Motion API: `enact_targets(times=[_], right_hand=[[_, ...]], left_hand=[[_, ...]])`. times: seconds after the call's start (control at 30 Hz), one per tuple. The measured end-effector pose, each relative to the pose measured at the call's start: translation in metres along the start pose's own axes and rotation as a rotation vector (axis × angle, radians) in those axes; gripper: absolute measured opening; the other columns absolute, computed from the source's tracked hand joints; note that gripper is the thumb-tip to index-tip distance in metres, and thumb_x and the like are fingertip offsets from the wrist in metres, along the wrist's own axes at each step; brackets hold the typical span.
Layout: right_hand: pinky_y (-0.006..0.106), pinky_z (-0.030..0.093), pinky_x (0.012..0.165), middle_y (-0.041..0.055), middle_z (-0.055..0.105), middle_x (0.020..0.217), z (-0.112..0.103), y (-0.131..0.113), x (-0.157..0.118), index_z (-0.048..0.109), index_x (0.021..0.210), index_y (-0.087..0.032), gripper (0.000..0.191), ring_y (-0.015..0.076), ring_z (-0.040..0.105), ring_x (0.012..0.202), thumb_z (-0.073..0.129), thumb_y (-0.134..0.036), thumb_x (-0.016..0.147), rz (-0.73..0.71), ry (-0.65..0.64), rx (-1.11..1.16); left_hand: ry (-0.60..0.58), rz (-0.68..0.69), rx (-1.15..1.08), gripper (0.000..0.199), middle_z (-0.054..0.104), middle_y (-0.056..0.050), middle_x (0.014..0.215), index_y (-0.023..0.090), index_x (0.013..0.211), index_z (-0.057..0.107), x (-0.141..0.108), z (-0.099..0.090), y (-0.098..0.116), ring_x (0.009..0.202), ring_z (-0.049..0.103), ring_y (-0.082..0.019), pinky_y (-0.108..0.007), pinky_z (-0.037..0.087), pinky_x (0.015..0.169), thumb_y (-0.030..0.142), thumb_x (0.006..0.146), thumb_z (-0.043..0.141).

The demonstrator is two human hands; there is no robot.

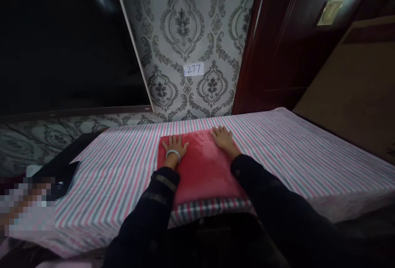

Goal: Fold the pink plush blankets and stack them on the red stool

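A red, soft-looking piece of cloth [203, 173], roughly square, lies flat on a striped cloth [123, 169] in pink, grey and white. My left hand [175, 148], with a pale bracelet at the wrist, rests on its far left part, fingers spread. On the far right corner lies my right hand [223, 137], fingers stretched out and palm down. Neither hand grips anything. Lighter marks show in the red surface between the hands. Whether it is a single layer or folded, I cannot tell.
A large dark screen [68, 46] stands at the left before patterned wallpaper [182, 25]. A paper label [194, 69] reads 277. A brown cardboard panel [354, 91] leans at the right. A dark flat object [66, 179] lies at the left edge, near a blurred-out patch.
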State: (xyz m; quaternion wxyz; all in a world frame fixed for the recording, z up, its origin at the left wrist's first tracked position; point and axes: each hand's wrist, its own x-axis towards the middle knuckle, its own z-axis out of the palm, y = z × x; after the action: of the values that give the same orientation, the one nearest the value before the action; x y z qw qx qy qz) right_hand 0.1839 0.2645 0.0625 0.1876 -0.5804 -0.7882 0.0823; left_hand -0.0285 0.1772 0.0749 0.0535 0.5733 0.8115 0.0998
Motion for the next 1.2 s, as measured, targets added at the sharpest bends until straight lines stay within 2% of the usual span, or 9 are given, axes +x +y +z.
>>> enact_targets(times=[0.1,0.23,0.5,0.63,0.73,0.83,0.97,1.07,1.2], right_hand=[[0.058,0.029,0.117,0.0170,0.044,0.159,0.023,0.008,-0.009,0.050,0.152,-0.018,0.053,0.0351,0.034,0.148,0.033,-0.040,0.107,-0.023,0.026,-0.065],[0.055,0.033,0.115,0.0163,0.044,0.159,0.033,0.016,-0.009,0.049,0.153,-0.018,0.055,0.0348,0.034,0.148,0.030,-0.044,0.108,-0.033,0.047,-0.093],[0.056,0.030,0.117,0.0166,0.040,0.162,0.028,0.013,-0.010,0.046,0.155,-0.018,0.057,0.0341,0.030,0.151,0.029,-0.044,0.107,-0.015,0.022,-0.052],[0.060,0.026,0.119,0.0161,0.034,0.166,0.011,0.008,-0.007,0.040,0.159,-0.019,0.058,0.0342,0.025,0.154,0.025,-0.041,0.107,0.026,-0.069,-0.048],[0.066,0.021,0.120,0.0119,0.029,0.169,-0.004,-0.007,0.001,0.038,0.160,-0.023,0.058,0.0351,0.018,0.157,0.021,-0.040,0.107,-0.147,-0.129,-0.062],[0.062,0.020,0.123,0.0056,0.029,0.169,-0.009,-0.028,0.010,0.041,0.159,-0.030,0.056,0.0312,0.020,0.157,0.023,-0.043,0.107,-0.406,-0.228,-0.059],[0.057,0.021,0.125,0.0050,0.031,0.168,0.009,-0.044,0.014,0.039,0.160,-0.030,0.056,0.0292,0.022,0.156,0.034,-0.044,0.106,-0.549,-0.341,-0.053],[0.056,0.020,0.125,0.0065,0.030,0.169,0.028,-0.038,0.013,0.035,0.162,-0.028,0.057,0.0305,0.021,0.157,0.035,-0.042,0.106,-0.591,-0.350,-0.068],[0.061,0.022,0.122,0.0082,0.031,0.168,0.046,-0.026,0.013,0.031,0.163,-0.030,0.057,0.0334,0.023,0.156,0.030,-0.044,0.109,-0.626,-0.286,-0.085]], left_hand=[[-0.003,-0.027,0.075,0.069,0.025,-0.020,0.169,0.017,0.161,0.034,0.000,0.018,-0.006,0.158,0.018,-0.039,-0.072,0.012,0.122,0.052,0.101,0.036],[-0.029,-0.020,0.110,0.072,0.024,-0.020,0.169,0.016,0.162,0.031,0.004,0.020,-0.010,0.158,0.017,-0.038,-0.072,0.013,0.122,0.054,0.101,0.032],[-0.049,-0.023,0.080,0.075,0.021,-0.019,0.170,0.015,0.163,0.028,0.004,0.015,-0.010,0.159,0.015,-0.036,-0.070,0.013,0.123,0.057,0.100,0.032],[-0.104,-0.035,0.062,0.075,0.020,-0.019,0.171,0.016,0.163,0.028,0.002,-0.004,-0.003,0.159,0.016,-0.035,-0.069,0.015,0.123,0.057,0.100,0.032],[-0.058,0.069,0.104,0.069,0.026,-0.019,0.169,0.016,0.158,0.037,-0.020,-0.025,0.009,0.158,0.019,-0.037,-0.069,0.016,0.123,0.054,0.101,0.038],[-0.042,0.350,0.138,0.061,0.043,-0.019,0.161,0.014,0.150,0.049,-0.063,-0.028,0.027,0.153,0.033,-0.035,-0.062,0.017,0.126,0.050,0.101,0.044],[-0.080,0.497,0.094,0.066,0.042,-0.016,0.162,0.021,0.154,0.046,-0.117,0.008,0.040,0.153,0.032,-0.037,-0.069,0.022,0.122,0.057,0.099,0.046],[0.012,0.494,0.101,0.070,0.029,-0.017,0.168,0.025,0.158,0.039,-0.138,0.043,0.036,0.156,0.021,-0.042,-0.076,0.020,0.119,0.062,0.098,0.045],[0.149,0.557,0.107,0.069,0.030,-0.020,0.167,0.025,0.158,0.040,-0.155,0.070,0.027,0.156,0.021,-0.043,-0.076,0.019,0.119,0.058,0.098,0.049]])
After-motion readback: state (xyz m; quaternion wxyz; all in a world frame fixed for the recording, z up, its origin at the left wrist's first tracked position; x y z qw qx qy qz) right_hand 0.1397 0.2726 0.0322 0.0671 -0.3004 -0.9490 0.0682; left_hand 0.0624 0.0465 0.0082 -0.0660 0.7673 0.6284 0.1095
